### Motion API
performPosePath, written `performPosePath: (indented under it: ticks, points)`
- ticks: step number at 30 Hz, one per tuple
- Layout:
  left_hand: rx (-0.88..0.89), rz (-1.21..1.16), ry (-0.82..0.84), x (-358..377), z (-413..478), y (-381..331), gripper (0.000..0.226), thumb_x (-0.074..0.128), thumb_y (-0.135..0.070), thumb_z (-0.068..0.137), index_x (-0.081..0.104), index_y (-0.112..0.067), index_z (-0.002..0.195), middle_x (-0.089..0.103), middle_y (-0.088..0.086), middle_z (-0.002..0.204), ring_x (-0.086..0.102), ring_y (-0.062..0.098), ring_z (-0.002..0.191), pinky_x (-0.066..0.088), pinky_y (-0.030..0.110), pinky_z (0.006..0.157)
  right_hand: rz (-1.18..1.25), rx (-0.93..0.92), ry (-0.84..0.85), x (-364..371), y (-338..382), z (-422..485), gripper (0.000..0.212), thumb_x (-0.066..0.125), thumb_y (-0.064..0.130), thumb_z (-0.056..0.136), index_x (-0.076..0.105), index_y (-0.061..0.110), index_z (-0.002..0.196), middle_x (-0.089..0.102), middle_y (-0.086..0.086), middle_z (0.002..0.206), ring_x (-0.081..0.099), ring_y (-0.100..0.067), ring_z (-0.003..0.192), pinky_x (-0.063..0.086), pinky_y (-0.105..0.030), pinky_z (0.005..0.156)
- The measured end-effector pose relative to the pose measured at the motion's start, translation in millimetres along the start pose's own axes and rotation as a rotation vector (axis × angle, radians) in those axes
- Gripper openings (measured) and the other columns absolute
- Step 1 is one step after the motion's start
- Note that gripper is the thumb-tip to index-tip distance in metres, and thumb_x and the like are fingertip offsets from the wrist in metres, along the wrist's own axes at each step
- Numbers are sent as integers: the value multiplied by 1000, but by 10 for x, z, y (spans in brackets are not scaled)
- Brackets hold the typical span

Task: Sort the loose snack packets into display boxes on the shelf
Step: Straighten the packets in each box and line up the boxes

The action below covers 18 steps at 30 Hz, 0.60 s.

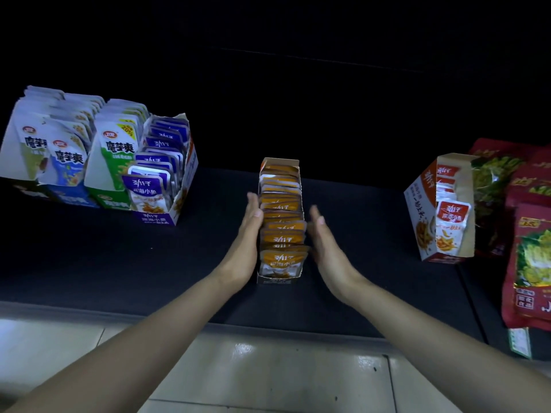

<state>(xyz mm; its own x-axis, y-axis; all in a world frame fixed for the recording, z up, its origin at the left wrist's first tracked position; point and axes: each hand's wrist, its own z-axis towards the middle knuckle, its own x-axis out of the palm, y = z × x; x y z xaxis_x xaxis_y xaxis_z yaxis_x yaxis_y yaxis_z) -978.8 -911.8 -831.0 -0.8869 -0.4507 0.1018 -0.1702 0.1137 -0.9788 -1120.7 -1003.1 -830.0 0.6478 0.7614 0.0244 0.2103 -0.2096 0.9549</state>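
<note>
A narrow display box (278, 281) stands in the middle of the dark shelf (119, 263), filled with a row of orange snack packets (282, 234). My left hand (249, 234) lies flat against the box's left side, fingers straight. On the other side my right hand (323, 242) is held flat with straight fingers, at or just off the packets' right edges. Neither hand holds a packet.
At the left stand a box of purple packets (158, 174) and boxes of white, blue and green packets (59, 150). A red-packet box (441, 210) and large red bags (527, 234) are at the right. The shelf's front edge (268, 329) and pale floor lie below.
</note>
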Motion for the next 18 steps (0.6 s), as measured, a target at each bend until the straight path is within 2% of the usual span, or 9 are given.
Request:
performPosePath:
  ticks: [2, 3, 5, 7, 8, 9, 11, 14, 18]
  points:
    - [-38, -32, 20, 66, -14, -5, 95, 40, -82, 77, 7, -38, 155, 21, -9, 161, 34, 4, 140, 40, 22, 105, 1, -7, 66, 102, -1, -25, 78, 30, 80, 85, 6, 48, 151, 15, 16, 161, 20, -5, 146, 17, -42, 122]
    - [-46, -38, 15, 81, -21, -40, 90, 38, -79, 82, 9, -36, 155, 28, -7, 159, 41, 1, 135, 45, 17, 98, 2, -11, 65, 137, 31, -32, 74, 29, 78, 87, 6, 49, 151, 17, 17, 160, 23, -4, 145, 20, -40, 121]
    - [-42, 3, -12, 61, -62, -120, 72, 25, -68, 94, 7, -34, 156, 26, -12, 157, 43, -11, 127, 39, 9, 97, -9, -14, 36, 148, 74, -35, 72, 27, 77, 87, 1, 51, 150, 13, 19, 160, 21, -3, 144, 20, -37, 120]
    - [-58, 20, -52, -24, -113, -153, 73, 19, -71, 92, 3, -37, 155, 10, -18, 160, 21, -9, 140, 17, 16, 113, 18, 30, 27, 95, 57, -58, 83, 31, 84, 81, 2, 50, 151, 18, 15, 160, 26, -6, 144, 22, -43, 120]
    - [-86, 26, -63, -90, -137, -121, 81, 21, -79, 87, 5, -38, 155, 5, -18, 161, 10, -5, 145, 9, 22, 116, 34, 59, 35, 69, 43, -84, 80, 30, 84, 83, 11, 48, 151, 29, 12, 157, 34, -7, 141, 28, -45, 118]
    - [-121, 44, -63, -154, -162, -65, 90, 23, -87, 80, 10, -38, 154, 6, -16, 162, 7, -1, 147, 6, 26, 117, 35, 79, 49, 62, 35, -118, 69, 26, 77, 89, 21, 46, 150, 41, 13, 151, 42, -5, 135, 34, -43, 114]
    - [-176, 88, -52, -273, -219, 68, 103, 26, -96, 66, 28, -37, 151, 26, -10, 158, 22, 7, 145, 14, 36, 121, 24, 91, 92, 90, 36, -170, 55, 19, 63, 96, 33, 42, 145, 51, 13, 142, 50, -3, 128, 40, -35, 107]
    - [-199, 115, -14, -362, -274, 190, 98, 24, -99, 64, 45, -41, 141, 47, -7, 144, 47, 10, 130, 34, 45, 113, 39, 64, 97, 187, 83, -106, 56, 21, 60, 98, 32, 37, 148, 51, 9, 143, 51, -7, 128, 39, -40, 110]
    - [-227, 92, -122, -429, -239, 162, 96, 26, -100, 64, 45, -43, 140, 47, -7, 144, 45, 11, 132, 31, 46, 115, -5, 53, 124, 455, 144, 209, 68, 29, 73, 91, 22, 41, 151, 43, 11, 149, 43, -7, 135, 31, -45, 116]
